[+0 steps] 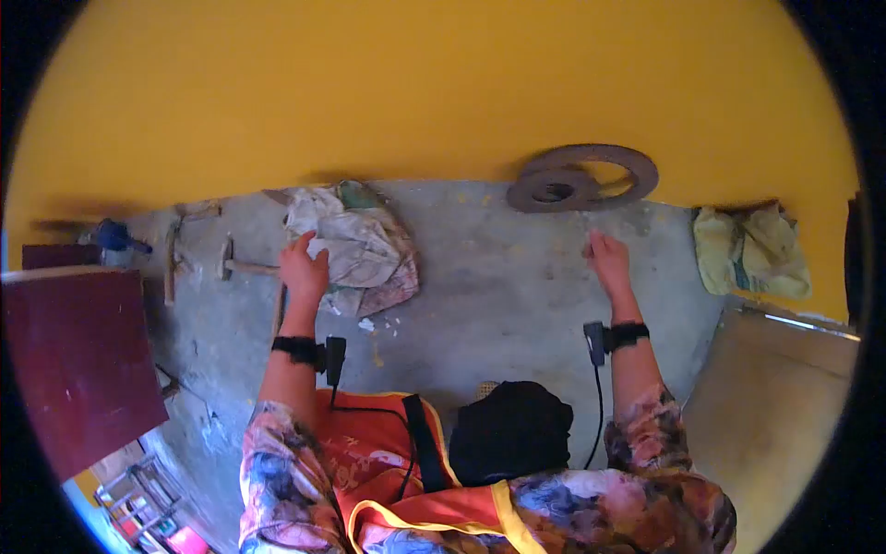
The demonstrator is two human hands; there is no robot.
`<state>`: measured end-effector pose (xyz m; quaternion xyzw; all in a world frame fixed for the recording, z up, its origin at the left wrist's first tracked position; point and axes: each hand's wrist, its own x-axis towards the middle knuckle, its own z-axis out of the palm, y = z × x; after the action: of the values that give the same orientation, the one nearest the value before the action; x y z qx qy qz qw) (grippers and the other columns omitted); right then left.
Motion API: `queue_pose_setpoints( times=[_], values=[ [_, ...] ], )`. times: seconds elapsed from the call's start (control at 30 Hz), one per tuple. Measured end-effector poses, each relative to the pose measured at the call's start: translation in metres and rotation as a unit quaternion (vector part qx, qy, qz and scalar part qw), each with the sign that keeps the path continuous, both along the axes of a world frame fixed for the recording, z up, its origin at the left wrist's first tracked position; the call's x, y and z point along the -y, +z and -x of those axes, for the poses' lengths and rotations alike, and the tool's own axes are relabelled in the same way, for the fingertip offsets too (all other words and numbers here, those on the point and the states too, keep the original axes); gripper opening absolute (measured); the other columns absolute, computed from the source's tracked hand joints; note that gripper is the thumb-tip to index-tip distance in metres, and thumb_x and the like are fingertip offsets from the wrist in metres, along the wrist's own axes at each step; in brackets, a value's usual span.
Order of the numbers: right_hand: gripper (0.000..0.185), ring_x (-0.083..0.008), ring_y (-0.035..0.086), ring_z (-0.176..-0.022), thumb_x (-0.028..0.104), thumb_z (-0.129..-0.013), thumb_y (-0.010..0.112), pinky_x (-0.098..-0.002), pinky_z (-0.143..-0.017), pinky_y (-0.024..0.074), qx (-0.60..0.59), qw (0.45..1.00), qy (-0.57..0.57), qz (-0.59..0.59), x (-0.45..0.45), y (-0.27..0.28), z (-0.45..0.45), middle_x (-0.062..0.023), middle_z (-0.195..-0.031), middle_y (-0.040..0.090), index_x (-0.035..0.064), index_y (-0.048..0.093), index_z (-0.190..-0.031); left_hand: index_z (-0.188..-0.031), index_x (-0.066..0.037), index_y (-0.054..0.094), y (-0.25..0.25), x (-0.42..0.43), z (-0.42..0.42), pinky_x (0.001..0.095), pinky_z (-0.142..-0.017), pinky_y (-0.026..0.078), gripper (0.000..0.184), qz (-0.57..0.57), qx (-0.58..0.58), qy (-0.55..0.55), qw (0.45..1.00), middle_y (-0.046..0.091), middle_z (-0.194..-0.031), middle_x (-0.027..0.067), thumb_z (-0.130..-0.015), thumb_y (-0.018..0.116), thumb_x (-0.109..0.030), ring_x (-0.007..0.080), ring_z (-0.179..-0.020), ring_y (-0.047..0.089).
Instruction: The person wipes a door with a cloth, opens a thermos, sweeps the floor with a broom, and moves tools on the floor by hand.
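My left hand (305, 268) is over the left edge of a crumpled, dirty white sack (360, 245), with thumb and fingers apart and nothing seen between them. Whether it touches the sack is unclear. My right hand (608, 255) is raised in front of two rusty metal rings (637, 175), apart from them. Its fingers are drawn together; anything held there is too small to make out. A hammer (226, 258) lies left of my left hand, its handle reaching toward that hand.
A folded yellowish sack (752, 249) lies at the right by the yellow wall (443, 83). A brown board (784, 388) is at lower right, a dark red panel (83, 360) at left. A blue object (118, 236) and wooden-handled tool (170, 263) stand at upper left.
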<state>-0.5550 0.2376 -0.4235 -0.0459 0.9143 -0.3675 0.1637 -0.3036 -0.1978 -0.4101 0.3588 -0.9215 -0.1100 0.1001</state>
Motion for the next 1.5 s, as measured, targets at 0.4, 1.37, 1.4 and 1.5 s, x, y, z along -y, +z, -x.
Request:
queue_pose_setpoints(
  times=[0.4, 1.37, 1.4, 1.5],
  values=[
    [0.023, -0.0113, 0.057, -0.069, 0.014, -0.081, 0.053, -0.0243, -0.061, 0.0455, 0.217, 0.961, 0.115, 0.125, 0.03, 0.026, -0.097, -0.0039, -0.079, 0.058, 0.0034, 0.056, -0.101, -0.095, -0.01, 0.057, 0.005, -0.017, 0.006, 0.0425, -0.081, 0.03, 0.03, 0.07, 0.213, -0.083, 0.971, 0.049, -0.103, 0.0064, -0.065, 0.057, -0.009, 0.0244, -0.104, 0.038],
    [0.034, -0.0135, 0.046, -0.052, 0.032, -0.072, 0.062, -0.0307, -0.047, 0.0387, 0.098, 0.925, 0.362, 0.061, 0.188, 0.059, -0.124, -0.0082, -0.058, 0.055, -0.0023, 0.06, -0.078, -0.076, -0.011, 0.06, 0.179, -0.045, -0.078, 0.0384, -0.087, 0.029, 0.015, 0.167, 0.054, -0.284, 0.943, 0.044, -0.1, 0.005, -0.062, 0.053, -0.014, 0.0222, -0.106, 0.038],
    [0.034, -0.0135, 0.046, -0.052, 0.032, -0.072, 0.062, -0.0307, -0.047, 0.0387, 0.097, 0.925, 0.361, 0.062, 0.188, 0.066, -0.125, -0.0082, -0.058, 0.055, -0.0023, 0.06, -0.078, -0.076, -0.011, 0.06, 0.18, -0.044, -0.08, 0.0383, -0.088, 0.029, 0.016, 0.168, 0.054, -0.277, 0.944, 0.044, -0.099, 0.0047, -0.062, 0.053, -0.013, 0.0223, -0.106, 0.037],
    [0.017, -0.0056, 0.049, -0.065, 0.014, -0.078, 0.058, -0.0246, -0.059, 0.0424, 0.15, 0.906, 0.392, 0.057, 0.19, 0.088, -0.131, 0.0004, -0.072, 0.059, 0.0001, 0.06, -0.087, -0.076, -0.011, 0.06, 0.183, -0.041, -0.084, 0.0389, -0.089, 0.027, 0.016, 0.165, 0.043, -0.266, 0.949, 0.044, -0.097, 0.0048, -0.062, 0.053, -0.013, 0.0227, -0.107, 0.037]
  ],
)
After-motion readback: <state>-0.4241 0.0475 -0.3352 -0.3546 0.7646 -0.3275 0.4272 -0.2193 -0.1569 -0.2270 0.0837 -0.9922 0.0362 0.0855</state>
